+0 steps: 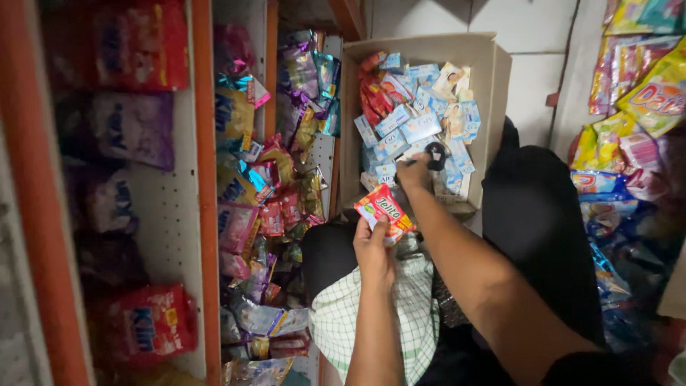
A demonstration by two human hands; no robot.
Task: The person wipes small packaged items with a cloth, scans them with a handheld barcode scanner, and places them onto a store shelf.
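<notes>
My left hand point(373, 250) holds a small red sachet strip point(384, 209) upright in front of me, thumb and fingers pinched on its lower edge. My right hand point(414, 174) reaches forward into an open cardboard box point(493, 78) and grips a small black object point(435, 153) above the packets. The box is filled with several light blue, white and red sachets point(418, 121). The fingers of my right hand are mostly hidden behind the hand itself.
An orange-framed shelf point(206, 214) on the left carries red and purple bags and hanging strips of shiny sachets point(268, 200). More colourful packets point(629, 143) hang on the right. A checked cloth point(336, 322) and dark trousers lie below my arms.
</notes>
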